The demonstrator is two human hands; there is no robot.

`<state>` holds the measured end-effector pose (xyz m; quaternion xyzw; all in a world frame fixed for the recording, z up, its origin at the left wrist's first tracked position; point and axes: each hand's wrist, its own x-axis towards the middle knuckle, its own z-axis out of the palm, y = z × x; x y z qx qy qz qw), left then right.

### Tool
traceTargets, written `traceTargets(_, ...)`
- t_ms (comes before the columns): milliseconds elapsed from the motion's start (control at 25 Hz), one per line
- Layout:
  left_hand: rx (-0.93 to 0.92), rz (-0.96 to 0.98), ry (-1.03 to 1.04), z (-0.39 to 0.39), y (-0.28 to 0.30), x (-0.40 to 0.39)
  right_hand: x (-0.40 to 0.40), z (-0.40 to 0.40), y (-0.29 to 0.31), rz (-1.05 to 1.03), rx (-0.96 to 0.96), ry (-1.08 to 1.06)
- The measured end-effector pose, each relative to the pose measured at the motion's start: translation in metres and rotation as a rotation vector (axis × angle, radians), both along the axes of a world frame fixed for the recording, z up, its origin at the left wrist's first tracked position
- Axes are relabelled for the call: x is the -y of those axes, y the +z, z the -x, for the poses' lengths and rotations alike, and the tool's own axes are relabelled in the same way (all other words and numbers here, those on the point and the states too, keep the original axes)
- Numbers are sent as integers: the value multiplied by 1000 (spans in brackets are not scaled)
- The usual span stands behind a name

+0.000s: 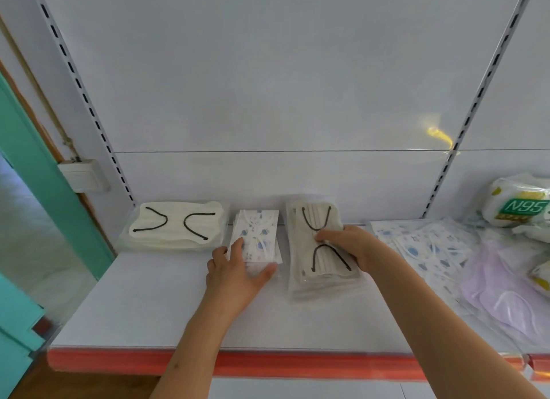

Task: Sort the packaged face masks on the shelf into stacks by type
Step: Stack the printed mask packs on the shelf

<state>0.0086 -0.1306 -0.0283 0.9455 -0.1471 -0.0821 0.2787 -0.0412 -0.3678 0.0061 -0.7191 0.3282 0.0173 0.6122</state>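
On the white shelf [143, 303] lie three sorted piles. At the far left sits a pack of cream masks with black ear loops [175, 227]. In the middle is a small stack of white masks with blue prints [257, 235]; my left hand [238, 272] holds its near end, thumb on the right edge and fingers on the left. To its right a long clear pack of beige masks with black loops [320, 247] lies lengthwise. My right hand [351, 245] rests flat on the right side of that pack, fingertips on its middle.
Unsorted packs cover the right end of the shelf: several blue-printed white masks [422, 244], pale pink masks [503, 288] and a bag marked N95 [520, 202]. The shelf has an orange front edge [282, 364]. A teal door frame [44, 196] stands at the left.
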Motion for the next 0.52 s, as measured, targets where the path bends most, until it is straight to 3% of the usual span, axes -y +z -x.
traceTargets(80,2,-114,-74,10,10,-6,3,4,3,64,12,32)
traceTargets(160,164,-156,-60,25,23,-4,7,9,9,222,-15,83)
traceTargets(280,427,265,-98,54,46,28,36,26,18,475,71,46)
traceTargets(400,312,508,-308,84,59,87,99,62,29,732,261,279)
traceTargets(520,87,510,-439,112,47,147,167,91,38,874,-80,494)
